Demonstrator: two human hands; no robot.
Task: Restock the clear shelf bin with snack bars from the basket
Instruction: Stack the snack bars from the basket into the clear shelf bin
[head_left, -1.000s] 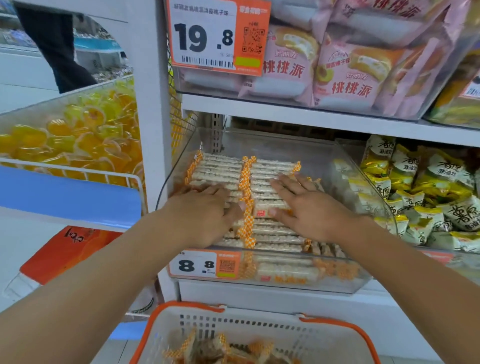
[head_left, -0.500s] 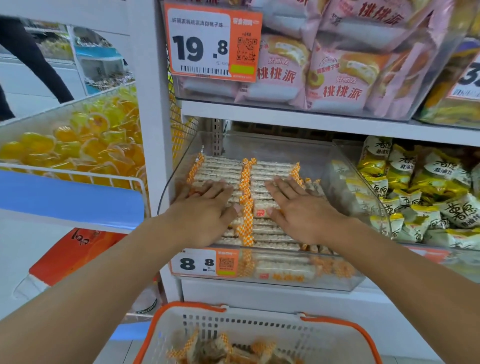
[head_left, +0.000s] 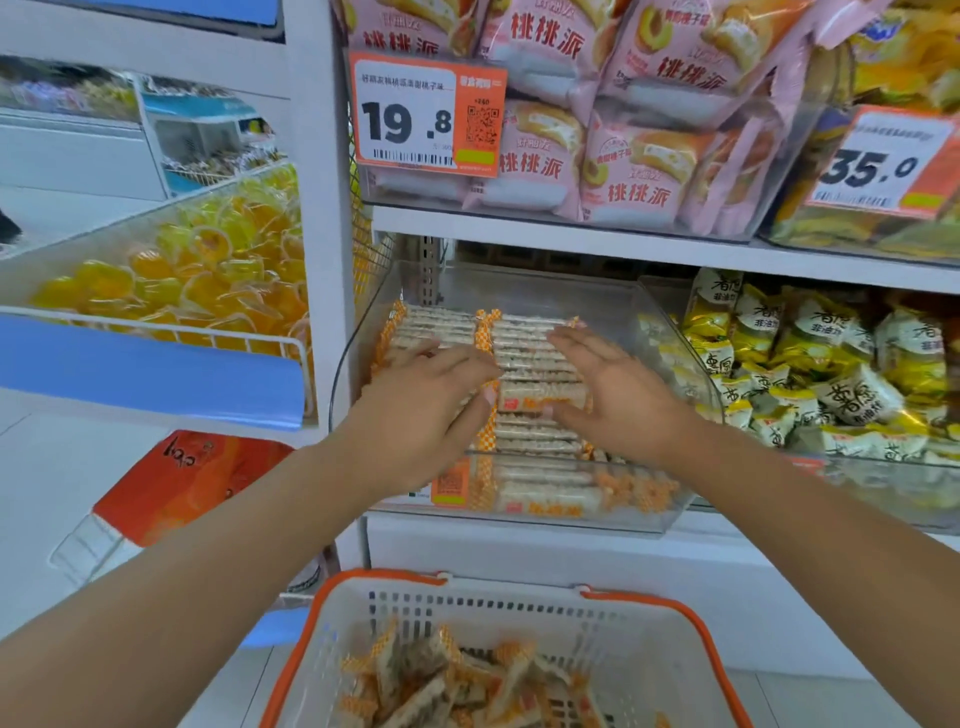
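The clear shelf bin (head_left: 649, 322) on the lower shelf holds two neat rows of snack bars (head_left: 530, 358) in white wrappers with orange checked ends. My left hand (head_left: 421, 410) lies flat on the left row, fingers straight. On the right row, my right hand (head_left: 618, 395) rests flat with spread fingers. Neither hand holds a bar. Below, the white basket with an orange rim (head_left: 696, 634) contains a loose pile of the same bars (head_left: 457, 680).
Pink pastry bags (head_left: 639, 156) fill the shelf above, behind a 19.8 price tag (head_left: 415, 119). Yellow-green snack packs (head_left: 810, 364) sit in the bin to the right. A tray of orange jelly cups (head_left: 208, 270) stands to the left past the white shelf post (head_left: 322, 234).
Both hands stay flat on the bar rows and have slid a little toward the back of the bin. The view has tilted up slightly.
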